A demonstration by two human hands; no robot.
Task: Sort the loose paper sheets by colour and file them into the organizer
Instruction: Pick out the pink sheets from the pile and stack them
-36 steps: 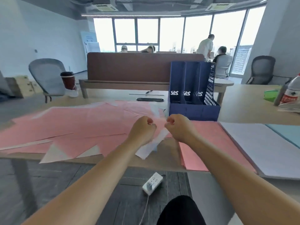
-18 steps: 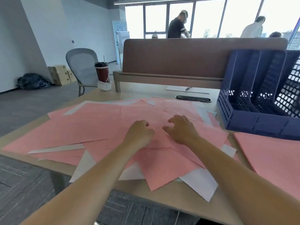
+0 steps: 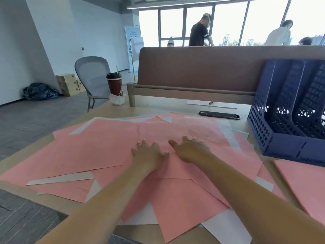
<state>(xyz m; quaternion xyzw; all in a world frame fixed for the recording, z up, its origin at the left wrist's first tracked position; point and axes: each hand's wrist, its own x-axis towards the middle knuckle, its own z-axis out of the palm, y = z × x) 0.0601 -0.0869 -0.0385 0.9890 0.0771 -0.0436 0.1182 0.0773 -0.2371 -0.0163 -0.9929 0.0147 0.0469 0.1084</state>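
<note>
Loose pink sheets (image 3: 109, 152) lie spread in a messy overlap across the table (image 3: 154, 108), with white sheets (image 3: 226, 228) poking out underneath at the edges. Left hand (image 3: 149, 155) and right hand (image 3: 191, 150) rest flat on the pink pile side by side, fingers spread, gripping nothing. Blue organizer (image 3: 284, 150) stands upright at the right, just beside the pile. A separate pink stack (image 3: 302, 182) lies in front of it. A lidded cup (image 3: 114, 85) stands at the table's far left edge.

No legible text, white mark on red cup (image 3: 115, 86) far left too blurry to read, print on standing sign (image 3: 132, 35) far back by windows too small to make out
</note>
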